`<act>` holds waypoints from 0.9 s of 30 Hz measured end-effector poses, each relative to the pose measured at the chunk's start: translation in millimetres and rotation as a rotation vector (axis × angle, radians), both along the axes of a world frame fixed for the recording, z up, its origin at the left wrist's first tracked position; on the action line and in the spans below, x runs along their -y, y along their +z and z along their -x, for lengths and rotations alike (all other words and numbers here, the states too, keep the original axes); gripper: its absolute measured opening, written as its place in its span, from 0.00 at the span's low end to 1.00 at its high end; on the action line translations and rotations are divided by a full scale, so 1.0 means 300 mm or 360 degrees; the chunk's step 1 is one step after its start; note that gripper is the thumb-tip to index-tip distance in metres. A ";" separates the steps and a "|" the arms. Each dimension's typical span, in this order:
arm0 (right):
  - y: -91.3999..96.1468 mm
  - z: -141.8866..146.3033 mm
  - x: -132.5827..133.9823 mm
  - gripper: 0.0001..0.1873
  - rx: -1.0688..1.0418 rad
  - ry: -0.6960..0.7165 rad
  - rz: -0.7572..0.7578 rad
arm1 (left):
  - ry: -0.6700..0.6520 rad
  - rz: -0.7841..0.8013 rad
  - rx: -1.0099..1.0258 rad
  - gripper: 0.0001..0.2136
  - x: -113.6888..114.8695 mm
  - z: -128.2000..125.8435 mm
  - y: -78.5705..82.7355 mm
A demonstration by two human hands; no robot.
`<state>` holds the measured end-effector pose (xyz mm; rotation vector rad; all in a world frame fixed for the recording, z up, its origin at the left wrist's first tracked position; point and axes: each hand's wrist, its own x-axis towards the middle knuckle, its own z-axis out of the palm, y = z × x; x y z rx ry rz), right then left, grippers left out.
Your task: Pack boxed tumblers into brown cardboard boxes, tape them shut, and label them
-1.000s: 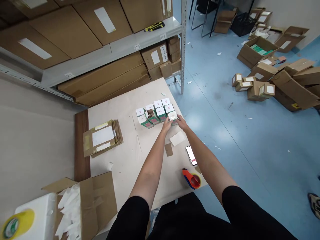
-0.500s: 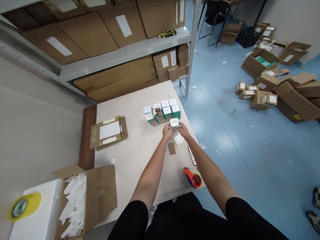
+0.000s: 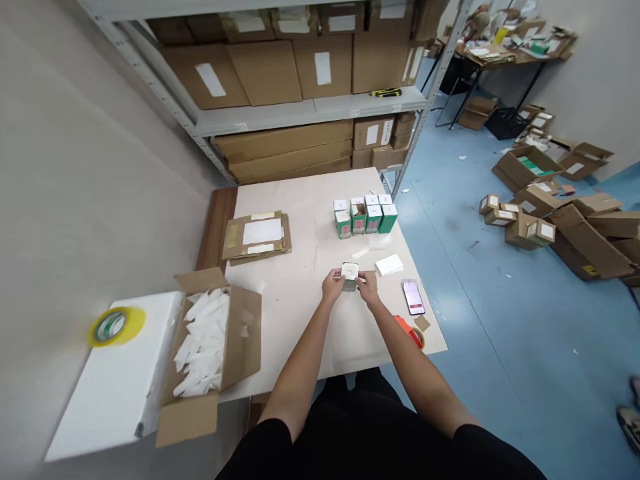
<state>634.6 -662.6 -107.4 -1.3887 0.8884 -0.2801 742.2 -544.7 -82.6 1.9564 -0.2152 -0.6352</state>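
Observation:
Between my two hands is a small green and white box (image 3: 350,272), its white top facing up at me. My left hand (image 3: 333,287) grips its left side with fingers closed, and my right hand (image 3: 367,287) grips its right side the same way. The lower part of the box is partly covered by my fingers. Beyond it stand several similar green boxes (image 3: 373,220) in two rows; one of them has its top open with brown material showing. A stack of white paper (image 3: 389,265) lies to the right of my hands.
A phone (image 3: 413,297) and a red tape dispenser (image 3: 410,331) lie at the table's right edge. Flattened cardboard (image 3: 257,235) lies on the left. A carton of white packing material (image 3: 245,333) stands at the near left. Shelving (image 3: 310,110) with boxes rises behind the table.
The small box has come nearer to me, away from the green rows, held in both hands. Its top looked open before and now shows a printed white face. The camera view has shifted.

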 end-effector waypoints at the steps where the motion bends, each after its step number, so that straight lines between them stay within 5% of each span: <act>1: -0.001 0.007 -0.062 0.22 -0.0027 0.0008 0.0006 | 0.0022 0.0008 -0.0014 0.14 -0.069 0.015 0.000; 7: -0.023 0.053 -0.391 0.21 -0.0162 0.0125 0.0169 | 0.0195 -0.0045 -0.0061 0.15 -0.417 0.123 -0.027; 13: -0.061 0.139 -0.535 0.19 -0.0286 0.0347 0.0323 | 0.0331 -0.0327 -0.0122 0.14 -0.568 0.203 -0.068; 17: -0.051 0.179 -0.482 0.26 -0.0329 0.0375 0.0343 | 0.0359 -0.0365 -0.0015 0.23 -0.588 0.226 -0.060; 20: -0.038 0.248 -0.386 0.27 -0.0313 0.0301 0.0512 | 0.0383 -0.0332 0.0447 0.25 -0.566 0.257 -0.026; 23: -0.048 0.385 -0.263 0.28 -0.0317 0.0201 0.0722 | 0.0192 -0.0223 0.0839 0.21 -0.495 0.315 0.019; 27: -0.109 0.631 -0.099 0.25 -0.0605 -0.0065 0.0797 | -0.0145 -0.0107 0.0920 0.19 -0.352 0.432 0.049</act>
